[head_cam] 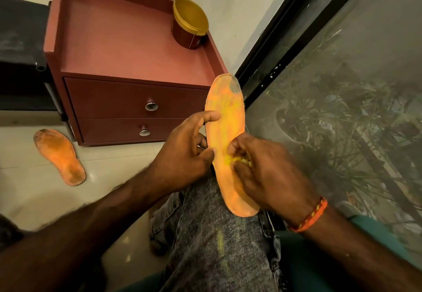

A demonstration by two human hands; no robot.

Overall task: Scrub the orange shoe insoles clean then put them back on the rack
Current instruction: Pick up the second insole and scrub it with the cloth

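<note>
Orange insole point(225, 118) with a grey patch at its toe; second orange insole point(59, 156), grimy; maroon drawer cabinet point(127, 63); gold-lidded maroon tub point(189, 23); mottled grey jeans point(219, 234); orange wristband point(308, 217).

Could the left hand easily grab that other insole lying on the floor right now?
Probably not at once: the left hand is holding the insole being scrubbed. The floor insole lies uncovered on that hand's side, so freeing the hand and leaning down should do.
</note>
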